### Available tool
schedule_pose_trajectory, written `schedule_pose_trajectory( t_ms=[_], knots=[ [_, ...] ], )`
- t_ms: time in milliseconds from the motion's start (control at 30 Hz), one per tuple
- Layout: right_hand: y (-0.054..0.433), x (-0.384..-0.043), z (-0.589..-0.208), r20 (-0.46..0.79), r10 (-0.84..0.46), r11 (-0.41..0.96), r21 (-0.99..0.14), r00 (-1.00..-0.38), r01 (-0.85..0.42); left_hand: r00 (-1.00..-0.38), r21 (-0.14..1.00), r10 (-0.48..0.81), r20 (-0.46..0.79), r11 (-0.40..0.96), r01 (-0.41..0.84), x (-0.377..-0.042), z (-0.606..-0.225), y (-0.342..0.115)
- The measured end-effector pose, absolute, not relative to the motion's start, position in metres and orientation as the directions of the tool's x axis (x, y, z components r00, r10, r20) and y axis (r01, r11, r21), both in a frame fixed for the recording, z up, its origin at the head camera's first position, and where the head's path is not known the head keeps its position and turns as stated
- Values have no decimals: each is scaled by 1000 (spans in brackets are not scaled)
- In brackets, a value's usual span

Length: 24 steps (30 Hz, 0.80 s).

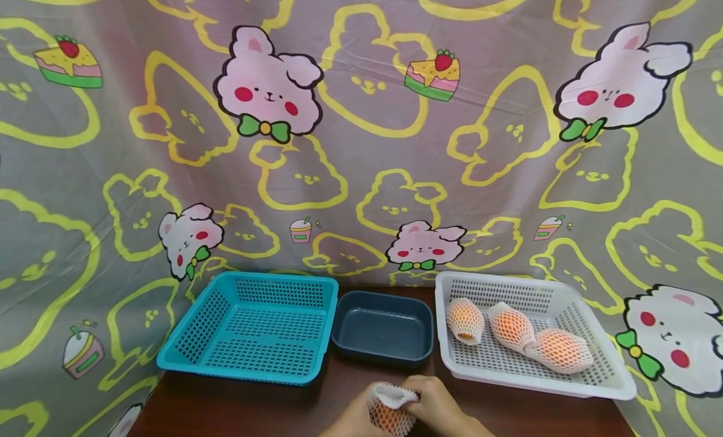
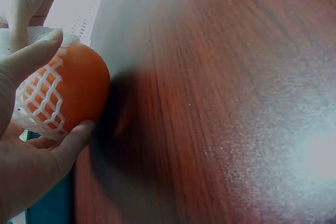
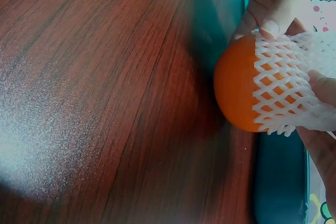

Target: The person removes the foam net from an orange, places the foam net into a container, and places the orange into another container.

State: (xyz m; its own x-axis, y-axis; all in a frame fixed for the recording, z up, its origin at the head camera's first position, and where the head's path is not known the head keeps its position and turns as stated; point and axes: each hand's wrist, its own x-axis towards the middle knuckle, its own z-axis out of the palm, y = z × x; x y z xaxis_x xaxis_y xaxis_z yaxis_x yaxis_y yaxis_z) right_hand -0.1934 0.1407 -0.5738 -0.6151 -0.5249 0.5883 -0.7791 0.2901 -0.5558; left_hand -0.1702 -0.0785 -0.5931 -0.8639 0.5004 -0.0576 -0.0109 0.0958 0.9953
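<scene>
An orange (image 2: 89, 85) is partly covered by a white foam net sleeve (image 3: 278, 90), its lower end bare in both wrist views. My left hand (image 1: 357, 419) grips the orange from the left, thumb on the net and a fingertip near the bare peel. From the other side my right hand (image 1: 435, 404) pinches the sleeve's gathered upper part. In the head view the net's open rim faces up between both hands, at the table's front. Part of the right fingers is hidden behind the net.
A teal basket (image 1: 248, 377) stands at left, a dark blue tray (image 1: 384, 360) in the middle, and a white basket (image 1: 508, 387) at right. Three netted oranges (image 1: 511, 327) lie in the white basket. A patterned curtain (image 1: 350, 154) hangs behind the brown table (image 1: 226, 412).
</scene>
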Motion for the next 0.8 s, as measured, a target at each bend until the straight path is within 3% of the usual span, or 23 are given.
schedule_pose_trajectory(
  t_ms=[400,800],
  knots=[
    [139,-192,-571,579,-514,270,-591,-633,-760,-863,990,502,-62,138,10,-171,-589,-77],
    [137,-191,-565,519,-499,232,-691,-694,-684,-856,972,516,-24,213,101,-172,-586,-76]
  ],
)
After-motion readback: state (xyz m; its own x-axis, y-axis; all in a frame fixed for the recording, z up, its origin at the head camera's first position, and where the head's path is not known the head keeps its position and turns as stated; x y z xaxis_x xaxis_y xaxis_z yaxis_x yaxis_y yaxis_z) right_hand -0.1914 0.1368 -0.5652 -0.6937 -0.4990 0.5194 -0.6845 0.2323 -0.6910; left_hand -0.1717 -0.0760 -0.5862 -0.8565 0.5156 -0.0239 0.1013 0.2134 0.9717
